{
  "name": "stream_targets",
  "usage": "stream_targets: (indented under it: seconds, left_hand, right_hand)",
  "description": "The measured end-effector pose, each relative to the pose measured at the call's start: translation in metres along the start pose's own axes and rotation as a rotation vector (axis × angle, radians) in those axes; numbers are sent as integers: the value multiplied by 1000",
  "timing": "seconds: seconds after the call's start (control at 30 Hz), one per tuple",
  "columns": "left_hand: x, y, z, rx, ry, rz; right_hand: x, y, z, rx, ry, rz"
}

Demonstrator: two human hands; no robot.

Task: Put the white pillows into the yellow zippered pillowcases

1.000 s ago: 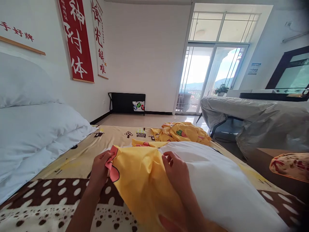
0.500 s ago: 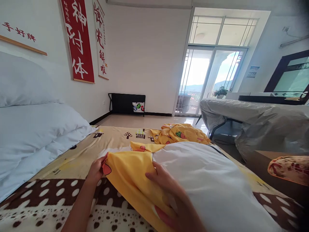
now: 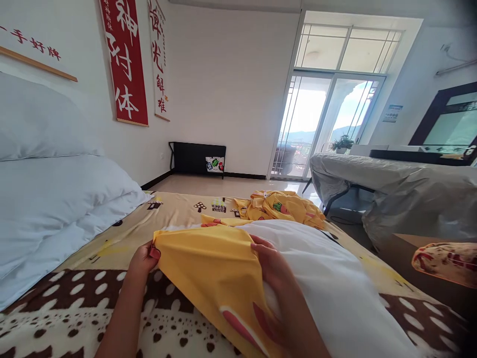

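A yellow cloth cover (image 3: 208, 263) with pink and red print is stretched between my hands over one end of a plump white pillow (image 3: 320, 278). At the cover's left corner, my left hand (image 3: 143, 258) is closed in a pinch on the fabric. My right hand (image 3: 270, 263) grips the cover's right edge where it meets the white pillow, thumb and fingers partly hidden by the cloth. Behind them, a crumpled heap of yellow printed cloth (image 3: 283, 206) lies on the patterned bed blanket (image 3: 74, 288).
White bedding (image 3: 55, 194) is piled at the left. To the right, a cardboard box (image 3: 402, 258) carries a folded red-patterned cloth (image 3: 447, 263). Beyond stands a table under plastic sheeting (image 3: 372, 169). A black folded frame (image 3: 194, 158) leans against the far wall.
Both hands have shifted: the left slightly left, the right a little farther up and right. The yellow cover is spread wider and flatter, with more of its pink print showing.
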State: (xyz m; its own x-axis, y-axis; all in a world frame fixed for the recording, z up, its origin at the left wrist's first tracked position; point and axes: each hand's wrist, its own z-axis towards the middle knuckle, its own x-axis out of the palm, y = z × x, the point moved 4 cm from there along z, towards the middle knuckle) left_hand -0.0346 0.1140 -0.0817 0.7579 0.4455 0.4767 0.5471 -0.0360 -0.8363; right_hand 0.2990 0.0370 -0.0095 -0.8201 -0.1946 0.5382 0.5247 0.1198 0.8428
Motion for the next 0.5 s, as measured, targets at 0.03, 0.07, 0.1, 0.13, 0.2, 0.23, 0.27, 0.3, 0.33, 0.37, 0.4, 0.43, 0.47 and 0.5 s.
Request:
stream_targets:
  seconds: [0.03, 0.07, 0.1, 0.13, 0.2, 0.23, 0.27, 0.3, 0.33, 0.37, 0.4, 0.43, 0.47, 0.5]
  left_hand:
    - [0, 1, 0, -32, 10, -16]
    - [0, 2, 0, -64, 14, -34]
    - [-2, 3, 1, -91, 10, -49]
    - [-4, 4, 2, -110, -2, -61]
    - [-10, 6, 7, -135, -38, -81]
    - [-13, 7, 9, -143, -52, -89]
    - [-15, 8, 12, -150, -61, -98]
    - [-17, 10, 14, -156, -64, -108]
    - [-18, 11, 17, -159, -62, -119]
    - [-18, 13, 18, -162, -57, -132]
    - [-17, 14, 20, -164, -52, -146]
    - [-17, 15, 20, -165, -46, -159]
    - [-16, 16, 21, -168, -39, -173]
    - [-15, 16, 21, -170, -30, -184]
  right_hand:
    - [2, -6, -1, 16, -23, -15]
    - [4, -15, -2, 44, -40, -51]
    - [6, -25, -4, 82, -42, -110]
    - [8, -35, -6, 125, -28, -190]
    - [9, -52, -14, 197, 25, -388]
    - [6, -57, -19, 210, 41, -492]
    - [1, -60, -24, 216, 56, -595]
    - [-5, -60, -29, 221, 78, -702]
    - [-11, -59, -33, 224, 99, -816]
    - [-18, -58, -37, 246, 137, -944]
    - [-23, -57, -41, 294, 192, -1085]
    - [-28, -55, -43, 358, 247, -1230]
    - [-31, -53, -45, 423, 288, -1373]
    - [-33, -50, -45, 484, 311, -1512]
